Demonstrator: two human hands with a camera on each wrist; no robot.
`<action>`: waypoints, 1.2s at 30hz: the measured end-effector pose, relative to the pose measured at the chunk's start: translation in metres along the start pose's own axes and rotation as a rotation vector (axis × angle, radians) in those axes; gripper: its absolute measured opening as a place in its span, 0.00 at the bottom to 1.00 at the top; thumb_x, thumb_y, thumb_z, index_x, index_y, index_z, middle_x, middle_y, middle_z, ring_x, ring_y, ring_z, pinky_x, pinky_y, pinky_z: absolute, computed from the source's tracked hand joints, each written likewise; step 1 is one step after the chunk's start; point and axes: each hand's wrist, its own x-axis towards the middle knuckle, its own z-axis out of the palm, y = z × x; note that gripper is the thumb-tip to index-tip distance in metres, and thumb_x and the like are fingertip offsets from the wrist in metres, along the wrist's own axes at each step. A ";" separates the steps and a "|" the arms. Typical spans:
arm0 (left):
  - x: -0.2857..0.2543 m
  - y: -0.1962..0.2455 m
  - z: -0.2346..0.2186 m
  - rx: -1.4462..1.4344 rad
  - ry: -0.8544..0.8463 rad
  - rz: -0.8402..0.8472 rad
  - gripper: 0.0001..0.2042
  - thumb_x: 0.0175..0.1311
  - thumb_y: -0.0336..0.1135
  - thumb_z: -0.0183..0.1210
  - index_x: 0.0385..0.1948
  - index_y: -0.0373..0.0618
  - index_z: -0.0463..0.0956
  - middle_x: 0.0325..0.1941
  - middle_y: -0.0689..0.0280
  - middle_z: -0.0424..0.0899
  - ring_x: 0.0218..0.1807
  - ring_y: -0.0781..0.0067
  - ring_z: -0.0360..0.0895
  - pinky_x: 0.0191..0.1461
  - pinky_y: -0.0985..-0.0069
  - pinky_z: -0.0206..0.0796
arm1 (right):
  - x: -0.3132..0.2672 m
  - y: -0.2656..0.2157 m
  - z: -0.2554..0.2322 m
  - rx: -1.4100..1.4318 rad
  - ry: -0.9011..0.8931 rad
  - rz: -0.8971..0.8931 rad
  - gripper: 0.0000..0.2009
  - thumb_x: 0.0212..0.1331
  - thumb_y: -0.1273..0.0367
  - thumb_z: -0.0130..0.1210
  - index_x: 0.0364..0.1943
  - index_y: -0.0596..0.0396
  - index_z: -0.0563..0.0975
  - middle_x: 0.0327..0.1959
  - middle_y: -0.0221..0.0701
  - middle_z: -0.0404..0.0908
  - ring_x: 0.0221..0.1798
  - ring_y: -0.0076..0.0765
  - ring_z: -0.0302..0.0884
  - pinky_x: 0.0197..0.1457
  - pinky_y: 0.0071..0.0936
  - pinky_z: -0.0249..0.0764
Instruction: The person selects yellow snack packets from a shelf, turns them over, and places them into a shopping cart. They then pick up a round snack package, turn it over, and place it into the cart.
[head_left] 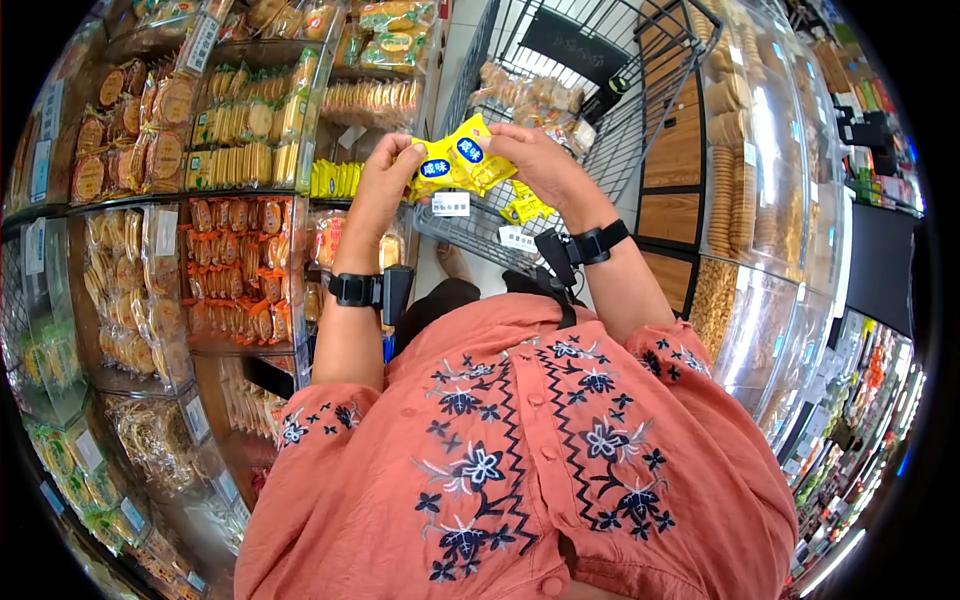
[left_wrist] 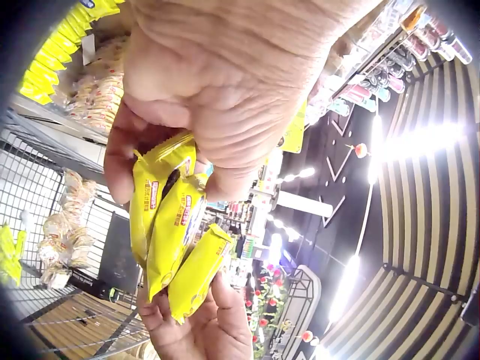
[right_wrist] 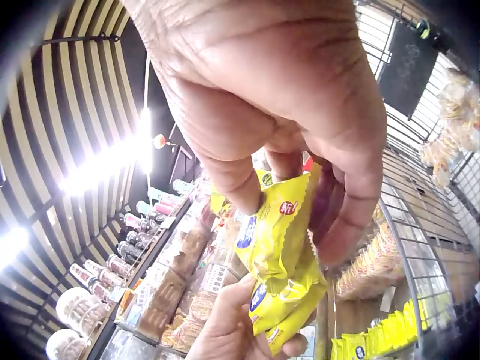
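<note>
Several small yellow snack packets (head_left: 455, 165), with blue ovals on their fronts, are held up between both hands over the near end of the cart. My left hand (head_left: 385, 175) grips the left side of the bunch, thumb on top. On the other side my right hand (head_left: 540, 165) pinches a packet between thumb and fingers. The left wrist view shows three yellow packets (left_wrist: 176, 225) side by side, between the left hand (left_wrist: 217, 82) above and the right fingers below. In the right wrist view, the right hand (right_wrist: 285, 97) covers the upper end of a packet (right_wrist: 277, 217).
A wire shopping cart (head_left: 475, 65) stands ahead, with bagged snacks (head_left: 530, 95) and more yellow packets (head_left: 527, 205) in it. Shelves of packaged biscuits (head_left: 240, 160) line the left, with a row of yellow packets (head_left: 337, 180) there. Clear bins (head_left: 765, 190) stand to the right.
</note>
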 end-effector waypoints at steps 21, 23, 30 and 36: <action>0.006 -0.010 0.008 -0.155 0.279 0.117 0.15 0.73 0.40 0.52 0.54 0.41 0.70 0.49 0.61 0.79 0.45 0.70 0.81 0.41 0.68 0.81 | 0.015 0.008 0.003 0.203 -0.010 0.012 0.14 0.66 0.66 0.59 0.48 0.61 0.72 0.43 0.39 0.82 0.42 0.35 0.84 0.45 0.31 0.84; 0.005 -0.010 0.013 -0.140 0.295 0.131 0.15 0.73 0.40 0.52 0.54 0.42 0.70 0.49 0.61 0.79 0.46 0.71 0.81 0.44 0.69 0.80 | 0.015 0.008 0.007 0.220 -0.002 0.012 0.15 0.67 0.67 0.59 0.49 0.62 0.71 0.44 0.41 0.82 0.44 0.37 0.84 0.46 0.32 0.84; 0.010 -0.032 0.014 -0.132 0.270 0.164 0.14 0.73 0.38 0.51 0.54 0.41 0.69 0.50 0.62 0.78 0.48 0.73 0.79 0.47 0.72 0.77 | 0.025 0.019 0.008 0.219 -0.016 0.009 0.14 0.67 0.67 0.58 0.49 0.63 0.71 0.45 0.43 0.81 0.45 0.39 0.85 0.48 0.33 0.85; 0.009 -0.026 0.008 -0.168 0.322 0.114 0.14 0.72 0.38 0.53 0.54 0.42 0.70 0.49 0.63 0.79 0.45 0.74 0.79 0.45 0.73 0.76 | 0.020 0.009 0.006 0.190 -0.001 0.079 0.12 0.69 0.66 0.50 0.51 0.57 0.69 0.47 0.39 0.79 0.48 0.41 0.83 0.48 0.41 0.85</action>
